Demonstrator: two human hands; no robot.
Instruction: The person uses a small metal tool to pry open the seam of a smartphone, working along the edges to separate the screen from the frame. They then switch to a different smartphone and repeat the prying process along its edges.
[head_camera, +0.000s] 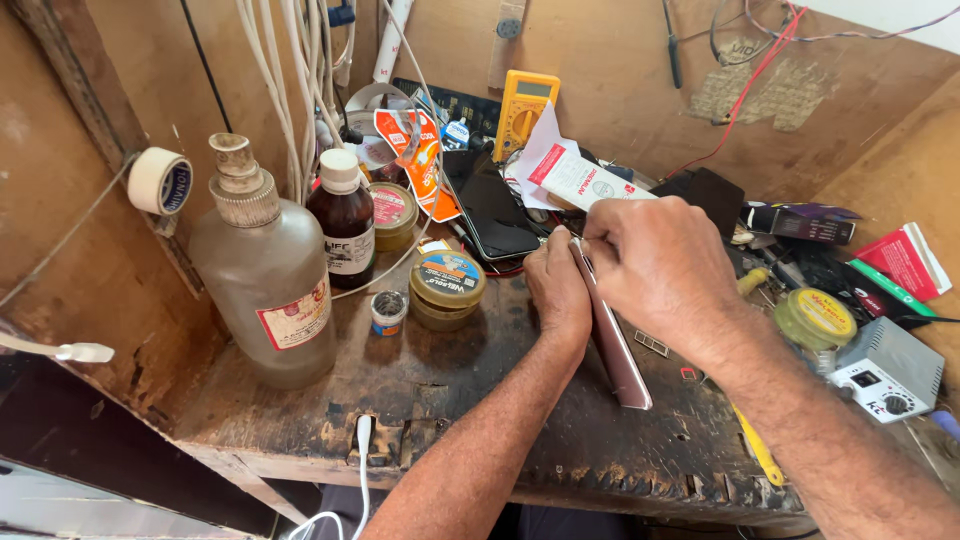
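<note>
Now both hands are holding a thin pink phone (612, 345) standing on its edge on the worn wooden bench (440, 400). The left hand (558, 290) is gripping its far end, and the right hand (660, 265) is pinching its top edge. A round yellow tin (447, 288) is sitting just left of the grip, a black phone (495, 215) is lying behind it, and a small grey box with a knob (888, 372) is sitting off to the right.
</note>
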